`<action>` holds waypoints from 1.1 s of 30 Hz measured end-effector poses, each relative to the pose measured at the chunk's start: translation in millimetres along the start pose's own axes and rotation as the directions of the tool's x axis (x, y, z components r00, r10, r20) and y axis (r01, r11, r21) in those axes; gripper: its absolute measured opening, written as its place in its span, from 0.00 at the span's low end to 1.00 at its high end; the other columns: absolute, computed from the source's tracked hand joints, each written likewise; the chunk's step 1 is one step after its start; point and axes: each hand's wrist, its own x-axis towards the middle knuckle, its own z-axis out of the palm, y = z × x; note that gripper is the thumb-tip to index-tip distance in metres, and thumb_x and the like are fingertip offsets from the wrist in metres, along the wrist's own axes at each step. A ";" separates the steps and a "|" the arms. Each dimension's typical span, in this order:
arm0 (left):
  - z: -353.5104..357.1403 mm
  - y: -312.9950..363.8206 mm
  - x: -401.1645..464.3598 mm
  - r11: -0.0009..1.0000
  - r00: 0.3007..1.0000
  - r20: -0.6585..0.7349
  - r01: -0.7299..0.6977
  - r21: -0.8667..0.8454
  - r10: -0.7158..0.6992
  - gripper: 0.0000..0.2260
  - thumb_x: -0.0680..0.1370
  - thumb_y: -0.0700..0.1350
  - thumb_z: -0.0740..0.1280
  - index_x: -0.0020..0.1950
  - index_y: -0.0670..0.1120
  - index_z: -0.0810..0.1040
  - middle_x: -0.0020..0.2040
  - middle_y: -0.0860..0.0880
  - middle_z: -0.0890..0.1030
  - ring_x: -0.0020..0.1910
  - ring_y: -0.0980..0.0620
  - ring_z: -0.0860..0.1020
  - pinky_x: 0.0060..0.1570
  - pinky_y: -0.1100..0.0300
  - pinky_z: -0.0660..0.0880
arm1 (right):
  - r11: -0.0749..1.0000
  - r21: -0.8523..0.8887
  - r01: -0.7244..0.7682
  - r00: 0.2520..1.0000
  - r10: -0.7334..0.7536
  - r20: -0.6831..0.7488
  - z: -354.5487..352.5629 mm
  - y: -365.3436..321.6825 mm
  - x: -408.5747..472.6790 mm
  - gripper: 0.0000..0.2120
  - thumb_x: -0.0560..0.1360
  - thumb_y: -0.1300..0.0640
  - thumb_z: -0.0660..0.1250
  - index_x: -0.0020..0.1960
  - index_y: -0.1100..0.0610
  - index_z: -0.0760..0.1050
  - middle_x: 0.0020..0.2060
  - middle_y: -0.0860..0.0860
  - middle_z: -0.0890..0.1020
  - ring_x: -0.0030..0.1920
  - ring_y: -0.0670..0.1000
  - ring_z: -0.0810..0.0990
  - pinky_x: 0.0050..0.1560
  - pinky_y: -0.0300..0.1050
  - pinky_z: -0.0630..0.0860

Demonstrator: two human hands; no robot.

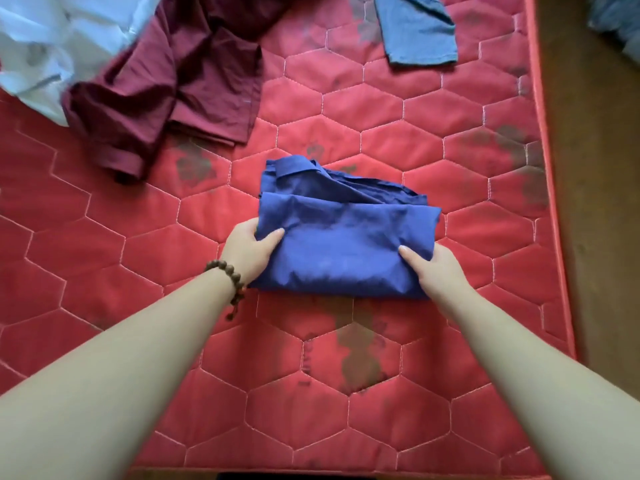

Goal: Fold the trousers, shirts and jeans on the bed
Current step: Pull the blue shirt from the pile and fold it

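Blue folded shirt (343,237) on bed (450,393), both hands gripping.

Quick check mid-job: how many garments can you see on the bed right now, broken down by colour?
Royal blue: 1, the folded shirt gripped by the left hand and right hand
Maroon: 1, the crumpled garment
Light blue: 1, the pale garment at the far left
Denim blue: 1, the denim piece
Total: 4

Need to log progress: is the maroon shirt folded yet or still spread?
Still unfolded: the maroon shirt lies crumpled, sleeve trailing, on the mattress.
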 end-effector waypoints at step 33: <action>37.1 20.4 38.2 0.451 0.823 0.187 -0.466 0.761 0.536 0.22 0.79 0.45 0.57 0.73 0.43 0.67 0.75 0.44 0.63 0.76 0.42 0.58 0.73 0.43 0.54 | 0.431 -0.768 0.473 0.755 -0.648 0.101 110.7 -59.9 30.5 0.23 0.77 0.58 0.63 0.70 0.63 0.68 0.71 0.60 0.68 0.73 0.59 0.64 0.72 0.64 0.57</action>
